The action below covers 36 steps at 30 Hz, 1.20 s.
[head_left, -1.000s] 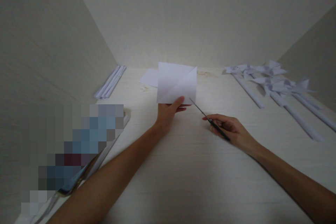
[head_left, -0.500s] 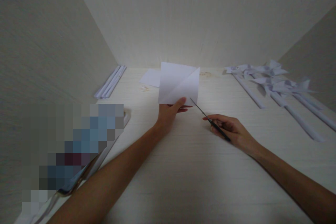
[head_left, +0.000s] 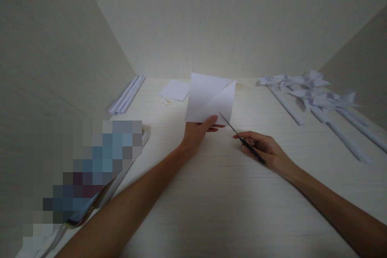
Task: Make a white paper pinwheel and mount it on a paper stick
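Observation:
My left hand (head_left: 198, 132) pinches the lower edge of a white folded paper square (head_left: 211, 97) and holds it upright above the pale table (head_left: 211, 193); a diagonal fold runs across the sheet. My right hand (head_left: 266, 150) grips a pair of dark scissors (head_left: 240, 137). Their closed blades point up and left, and the tip sits just below the paper's lower right edge, close to my left fingers.
Several white paper pinwheels on rolled sticks (head_left: 314, 96) lie at the right. A flat white sheet (head_left: 175, 89) rests at the back, rolled paper sticks (head_left: 127, 93) along the left wall. A blurred-out patch and a shiny strip (head_left: 90, 201) are at the left. Walls enclose three sides.
My left hand has shifted the paper slightly to the right, toward the scissors' tip. My right hand has stayed almost still.

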Each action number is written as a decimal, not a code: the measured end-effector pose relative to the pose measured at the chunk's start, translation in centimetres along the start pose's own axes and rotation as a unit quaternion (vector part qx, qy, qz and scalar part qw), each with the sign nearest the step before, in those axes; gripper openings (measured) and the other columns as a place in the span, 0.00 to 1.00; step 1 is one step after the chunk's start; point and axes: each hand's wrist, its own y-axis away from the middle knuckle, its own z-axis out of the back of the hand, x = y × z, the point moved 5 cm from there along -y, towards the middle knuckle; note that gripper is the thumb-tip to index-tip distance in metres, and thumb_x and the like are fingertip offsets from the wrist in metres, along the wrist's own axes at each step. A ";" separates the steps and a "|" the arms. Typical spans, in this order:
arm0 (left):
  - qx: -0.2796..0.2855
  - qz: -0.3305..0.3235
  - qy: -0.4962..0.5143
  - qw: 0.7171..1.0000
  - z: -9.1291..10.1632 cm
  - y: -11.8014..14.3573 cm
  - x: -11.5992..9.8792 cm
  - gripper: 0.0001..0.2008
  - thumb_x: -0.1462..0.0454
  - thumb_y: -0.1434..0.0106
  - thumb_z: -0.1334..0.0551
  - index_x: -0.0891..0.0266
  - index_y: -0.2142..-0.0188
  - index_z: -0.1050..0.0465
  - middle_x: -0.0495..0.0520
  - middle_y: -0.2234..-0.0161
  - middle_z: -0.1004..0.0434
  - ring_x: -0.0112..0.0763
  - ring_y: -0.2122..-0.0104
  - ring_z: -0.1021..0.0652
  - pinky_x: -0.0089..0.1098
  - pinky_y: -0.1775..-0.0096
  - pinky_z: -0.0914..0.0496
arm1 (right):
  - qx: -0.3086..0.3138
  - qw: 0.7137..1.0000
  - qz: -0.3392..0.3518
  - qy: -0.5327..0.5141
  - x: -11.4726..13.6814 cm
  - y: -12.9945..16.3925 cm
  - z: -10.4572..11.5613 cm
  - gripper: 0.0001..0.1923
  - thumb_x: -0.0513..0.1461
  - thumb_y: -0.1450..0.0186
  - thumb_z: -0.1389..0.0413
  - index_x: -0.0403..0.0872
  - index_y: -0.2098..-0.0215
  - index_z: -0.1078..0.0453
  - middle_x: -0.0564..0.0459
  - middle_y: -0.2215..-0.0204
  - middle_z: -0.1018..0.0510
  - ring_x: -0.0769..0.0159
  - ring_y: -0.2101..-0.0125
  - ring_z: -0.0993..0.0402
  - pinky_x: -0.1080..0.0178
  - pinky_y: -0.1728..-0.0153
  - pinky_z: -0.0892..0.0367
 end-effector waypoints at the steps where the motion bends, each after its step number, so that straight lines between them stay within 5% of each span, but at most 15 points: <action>1: 0.000 0.001 0.000 1.000 0.0 0.0 0.0 0.15 0.62 0.52 0.37 0.68 0.64 0.30 0.58 0.68 0.24 0.30 0.76 0.23 0.24 0.76 0.29 | 0.001 1.000 0.000 0.002 0.0 0.0 0.0 0.17 0.45 0.45 0.47 0.45 0.59 0.35 0.60 0.82 0.46 0.75 0.82 0.49 0.70 0.82 0.49; 36: -0.030 0.011 0.039 0.999 0.0 0.2 0.4 0.18 0.63 0.54 0.36 0.65 0.61 0.30 0.55 0.67 0.24 0.28 0.75 0.23 0.25 0.74 0.28 | -0.017 1.000 0.007 0.022 0.0 0.1 0.1 0.19 0.47 0.45 0.47 0.45 0.59 0.33 0.58 0.82 0.43 0.75 0.82 0.47 0.71 0.84 0.48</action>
